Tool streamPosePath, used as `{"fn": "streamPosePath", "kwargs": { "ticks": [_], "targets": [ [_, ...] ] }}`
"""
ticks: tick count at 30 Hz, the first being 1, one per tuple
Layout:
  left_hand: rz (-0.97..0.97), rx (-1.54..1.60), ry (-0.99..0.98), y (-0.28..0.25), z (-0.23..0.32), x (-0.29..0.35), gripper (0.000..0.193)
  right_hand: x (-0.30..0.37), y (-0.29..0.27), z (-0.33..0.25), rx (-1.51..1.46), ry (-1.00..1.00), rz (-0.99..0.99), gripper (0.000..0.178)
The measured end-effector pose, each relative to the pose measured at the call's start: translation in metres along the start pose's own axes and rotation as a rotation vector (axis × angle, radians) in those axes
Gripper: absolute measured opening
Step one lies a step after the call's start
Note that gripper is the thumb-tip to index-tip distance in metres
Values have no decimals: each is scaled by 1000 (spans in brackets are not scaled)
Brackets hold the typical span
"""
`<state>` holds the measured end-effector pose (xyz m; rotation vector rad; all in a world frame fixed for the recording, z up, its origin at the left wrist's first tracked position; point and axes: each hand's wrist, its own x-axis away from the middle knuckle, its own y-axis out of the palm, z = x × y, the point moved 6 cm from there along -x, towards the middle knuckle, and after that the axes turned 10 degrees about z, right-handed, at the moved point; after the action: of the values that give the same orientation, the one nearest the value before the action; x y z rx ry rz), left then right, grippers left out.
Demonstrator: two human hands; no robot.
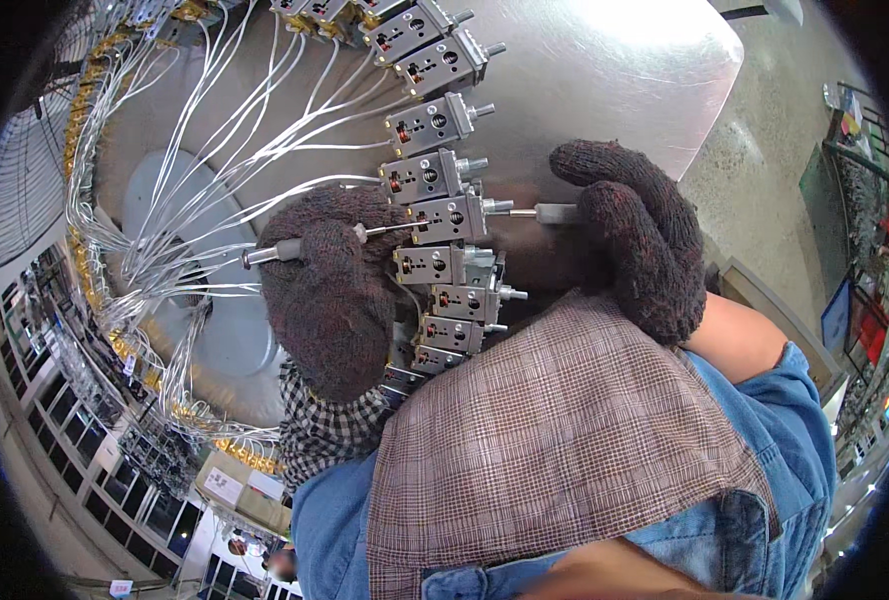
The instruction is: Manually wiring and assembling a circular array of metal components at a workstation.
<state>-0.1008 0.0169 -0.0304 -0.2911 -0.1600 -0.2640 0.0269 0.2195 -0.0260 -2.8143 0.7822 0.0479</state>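
Observation:
Both my hands wear dark knitted gloves. My left hand (330, 290) is closed around a slim precision screwdriver (287, 249) with a grey and silver handle. Its thin tip reaches the face of a small metal switch unit (447, 219), close to a slot. My right hand (640, 235) is closed on a grey-handled tool (557, 213), its kind partly hidden by the fingers. That tool's thin metal shaft meets the stem on the unit's right side, so the two tools come at it from opposite sides. Whether either tip is inside an opening is too small to tell.
Similar units, such as this metal box (430, 126) with a threaded stem, line the round metal table (605, 90). White wires (255, 165) fan from them toward a grey disc (235, 345) in the middle. Brass-coloured parts (80, 150) edge the far left. A plaid apron (555, 430) covers my lap.

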Motion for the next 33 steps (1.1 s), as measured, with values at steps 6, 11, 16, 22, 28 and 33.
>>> {"fn": "streamPosePath", "kwargs": {
  "ticks": [6,11,16,22,28,33],
  "targets": [
    [41,371,-141,7,7,1,18,2,2,3,-214,291,21,33],
    [-14,417,-127,8,9,0,18,-2,-1,3,48,48,-19,37],
    [-88,373,-76,7,8,0,19,-2,1,-2,-58,196,-109,35],
    [17,279,-102,5,3,1,15,-4,-5,-11,160,-215,-26,34],
    [49,391,-218,7,-2,-1,16,1,3,6,-417,375,19,37],
    [-36,320,-92,5,1,-1,22,2,2,-3,316,-417,-20,39]
  ]
}}
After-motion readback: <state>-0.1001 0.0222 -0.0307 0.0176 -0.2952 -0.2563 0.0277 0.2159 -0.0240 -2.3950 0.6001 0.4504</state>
